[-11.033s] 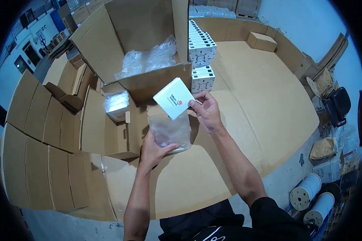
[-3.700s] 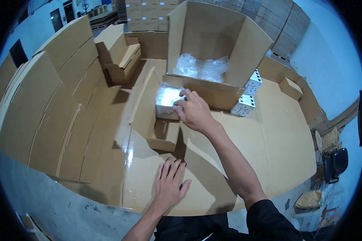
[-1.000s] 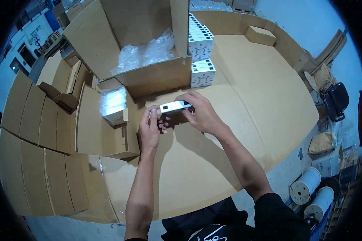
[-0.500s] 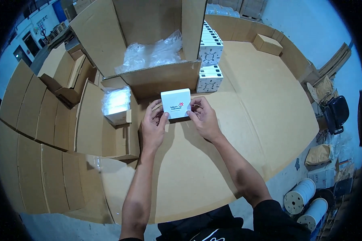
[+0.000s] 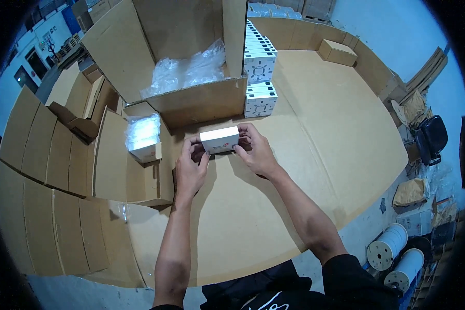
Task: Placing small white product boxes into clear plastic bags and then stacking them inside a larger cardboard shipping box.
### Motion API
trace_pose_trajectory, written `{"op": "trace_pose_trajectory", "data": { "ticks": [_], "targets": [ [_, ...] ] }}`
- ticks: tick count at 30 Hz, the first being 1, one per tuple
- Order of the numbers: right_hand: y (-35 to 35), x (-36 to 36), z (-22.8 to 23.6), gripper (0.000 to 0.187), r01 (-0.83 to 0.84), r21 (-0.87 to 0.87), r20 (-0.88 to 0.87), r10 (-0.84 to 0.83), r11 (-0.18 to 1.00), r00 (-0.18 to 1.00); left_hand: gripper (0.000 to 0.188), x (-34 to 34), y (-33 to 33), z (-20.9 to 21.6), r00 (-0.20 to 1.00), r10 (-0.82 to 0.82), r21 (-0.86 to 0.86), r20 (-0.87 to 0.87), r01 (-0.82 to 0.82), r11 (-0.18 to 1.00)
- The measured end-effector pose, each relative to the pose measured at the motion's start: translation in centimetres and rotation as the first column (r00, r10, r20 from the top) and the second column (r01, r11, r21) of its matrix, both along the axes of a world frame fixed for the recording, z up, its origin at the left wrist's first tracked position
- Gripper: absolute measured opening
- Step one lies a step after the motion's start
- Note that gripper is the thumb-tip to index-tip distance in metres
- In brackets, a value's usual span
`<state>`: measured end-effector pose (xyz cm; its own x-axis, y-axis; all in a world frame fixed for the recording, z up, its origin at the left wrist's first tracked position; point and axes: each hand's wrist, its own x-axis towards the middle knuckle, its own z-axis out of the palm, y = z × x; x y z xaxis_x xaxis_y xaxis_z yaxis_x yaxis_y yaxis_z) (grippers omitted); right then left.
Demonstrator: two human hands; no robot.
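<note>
Between my two hands is a small white box [image 5: 220, 135], tilted so that its top edge and a printed front side show. My left hand [image 5: 192, 168] grips its left end, thumb at the front lower corner. At the right end my right hand [image 5: 257, 152] holds it the same way. Just left of my left hand stands an open cardboard box [image 5: 111, 160] with a plastic-wrapped bundle [image 5: 143, 132] in it. Beyond my hands is a larger open carton [image 5: 201, 106], holding crumpled clear plastic bags [image 5: 186, 72].
White patterned boxes [image 5: 260, 67] are stacked right of the large carton. A closed brown box [image 5: 338, 52] sits at the table's far right. Cardboard panels [image 5: 36, 217] line the left side. Past the right edge are a black chair [image 5: 430, 137] and cable spools [image 5: 387, 248].
The white box has tipped, so its broad printed face, turned up before, is now foreshortened and more of a plain white side shows. Both hands keep hold of it. The whole view has shifted slightly.
</note>
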<state>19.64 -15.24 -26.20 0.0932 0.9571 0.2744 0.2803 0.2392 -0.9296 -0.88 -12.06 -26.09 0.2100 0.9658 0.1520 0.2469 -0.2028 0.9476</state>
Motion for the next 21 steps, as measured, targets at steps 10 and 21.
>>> {"op": "trace_pose_trajectory", "data": {
  "ticks": [10, 21],
  "targets": [
    [0.3, 1.7, -1.6, 0.045, -0.008, 0.120, -0.035, 0.012, 0.993, 0.999, 0.052, 0.3, -1.3, 1.9, 0.993, 0.090, 0.198, 0.078, -0.104, 0.975],
    [0.0, 1.4, -1.6, 0.042, 0.212, 0.064, 0.060, -0.215, 0.975, 0.975, 0.026, 2.8, 4.0, 13.3, 0.944, 0.289, 0.466, 0.157, -0.329, 0.822]
  ]
}}
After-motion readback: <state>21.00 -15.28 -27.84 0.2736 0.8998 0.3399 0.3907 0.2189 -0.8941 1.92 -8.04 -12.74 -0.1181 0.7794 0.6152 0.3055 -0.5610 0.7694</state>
